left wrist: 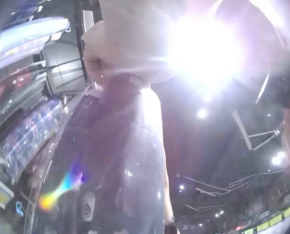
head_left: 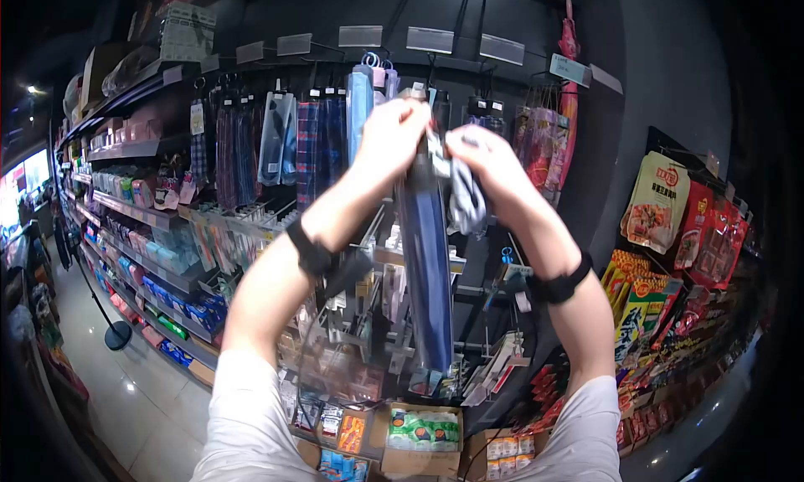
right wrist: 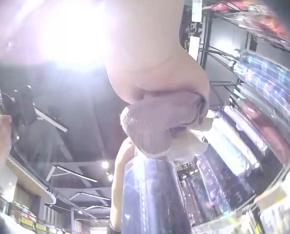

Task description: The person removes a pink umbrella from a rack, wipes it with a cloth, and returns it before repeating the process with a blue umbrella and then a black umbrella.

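Note:
A dark blue folded umbrella point(head_left: 425, 273) in a clear plastic sleeve hangs upright, long and narrow, in front of the rack. My left hand point(head_left: 392, 143) grips it at its top end, fingers curled. Beside that top end is my right hand point(head_left: 496, 168), holding a bunched grey cloth point(head_left: 466, 201) that dangles below the fingers. In the right wrist view the cloth point(right wrist: 157, 119) looks soft and ribbed, and overlaps the upper end of the umbrella point(right wrist: 154, 200). The left wrist view shows the glossy sleeve of the umbrella point(left wrist: 120, 165) close up; glare hides part of the hand.
More packaged umbrellas point(head_left: 308, 147) hang from hooks behind my hands. A pink umbrella point(head_left: 569, 105) hangs at the right. Stocked shelves point(head_left: 138, 206) line the left side, snack packets point(head_left: 657, 201) the right. Open cartons point(head_left: 423, 461) stand low in front. A black stand point(head_left: 118, 335) is on the floor.

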The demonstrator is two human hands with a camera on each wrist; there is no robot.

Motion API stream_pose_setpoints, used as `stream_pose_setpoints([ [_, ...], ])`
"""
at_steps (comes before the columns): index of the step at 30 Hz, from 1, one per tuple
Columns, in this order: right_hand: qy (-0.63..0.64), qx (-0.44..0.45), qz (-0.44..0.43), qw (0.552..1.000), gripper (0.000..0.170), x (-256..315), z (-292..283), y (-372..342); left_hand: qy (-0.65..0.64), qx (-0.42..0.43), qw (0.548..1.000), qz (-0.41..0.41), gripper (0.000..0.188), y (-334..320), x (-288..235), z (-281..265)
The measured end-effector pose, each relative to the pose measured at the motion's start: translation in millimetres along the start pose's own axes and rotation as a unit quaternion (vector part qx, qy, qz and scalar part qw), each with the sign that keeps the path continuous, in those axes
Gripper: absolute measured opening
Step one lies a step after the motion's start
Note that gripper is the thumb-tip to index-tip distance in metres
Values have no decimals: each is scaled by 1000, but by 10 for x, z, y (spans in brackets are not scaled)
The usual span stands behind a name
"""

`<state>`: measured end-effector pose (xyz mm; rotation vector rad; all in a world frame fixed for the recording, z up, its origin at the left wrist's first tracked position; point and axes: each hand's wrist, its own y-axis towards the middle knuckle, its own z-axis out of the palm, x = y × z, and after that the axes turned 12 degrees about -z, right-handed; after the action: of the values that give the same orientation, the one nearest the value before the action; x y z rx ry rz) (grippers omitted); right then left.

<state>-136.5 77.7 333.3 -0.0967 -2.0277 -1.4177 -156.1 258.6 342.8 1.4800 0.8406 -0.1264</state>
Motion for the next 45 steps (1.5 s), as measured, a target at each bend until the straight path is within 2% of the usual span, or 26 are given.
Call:
stream_pose_setpoints([
  [1, 2, -20, -10, 1000, 16, -76, -84, 266, -28, 0, 1000, -1, 22, 310, 87, 44],
  [2, 4, -47, -5, 999, 15, -71, -116, 481, -50, -5, 998, -35, 24, 488, 29, 72],
  [3, 37, -65, -18, 997, 15, -109, -182, 679, -41, -12, 999, -26, 24, 709, 83, 88],
  [5, -9, -67, -77, 995, 15, -333, -356, 1071, -57, -34, 996, -62, 22, 1022, 148, 155],
  [8, -61, -102, -104, 988, 14, -576, -421, 1396, 9, -105, 994, -25, 21, 1460, 453, 273],
  [11, -110, -120, -114, 980, 15, -774, -479, 1663, 88, -194, 977, -21, 22, 1607, 506, 394],
  [13, -134, -147, -116, 973, 17, -824, -472, 1822, 83, -242, 967, -13, 22, 1707, 486, 452],
  [14, -137, -170, -135, 967, 19, -899, -486, 1943, 93, -259, 961, -9, 21, 1755, 475, 468],
  [17, -167, -193, -79, 963, 24, -983, -530, 2160, 148, -297, 943, -31, 21, 1838, 499, 455],
  [20, -209, -214, -93, 950, 24, -1108, -510, 2245, 182, -326, 927, -40, 23, 1874, 522, 499],
  [24, -242, -222, -67, 942, 27, -954, -479, 2144, 202, -335, 920, -30, 24, 1862, 546, 515],
  [28, -278, -208, -65, 936, 30, -1041, -542, 2228, 265, -324, 908, -21, 25, 1926, 632, 481],
  [33, -316, -205, -16, 926, 35, -1247, -570, 2266, 166, -292, 935, -110, 21, 1949, 873, 638],
  [35, -294, -210, -10, 932, 36, -1344, -518, 2229, 195, -256, 938, -127, 21, 2010, 1027, 685],
  [37, -282, -195, -9, 940, 36, -1307, -458, 2123, 151, -268, 951, -34, 24, 2093, 1251, 732],
  [38, -280, -218, -26, 934, 35, -1449, -462, 2201, 124, -239, 960, -79, 25, 2236, 1378, 712],
  [39, -228, -219, -25, 948, 34, -1472, -475, 2257, 96, -210, 965, -123, 26, 2298, 1324, 668],
  [43, -276, -247, -15, 929, 36, -1499, -448, 2294, 127, -235, 959, -92, 18, 2152, 1320, 652],
  [44, -278, -254, -16, 926, 36, -1508, -447, 2303, 110, -240, 952, -153, 18, 2257, 1359, 643],
  [45, -280, -260, -15, 924, 36, -1539, -455, 2300, 181, -239, 947, -117, 18, 2190, 1339, 654],
])
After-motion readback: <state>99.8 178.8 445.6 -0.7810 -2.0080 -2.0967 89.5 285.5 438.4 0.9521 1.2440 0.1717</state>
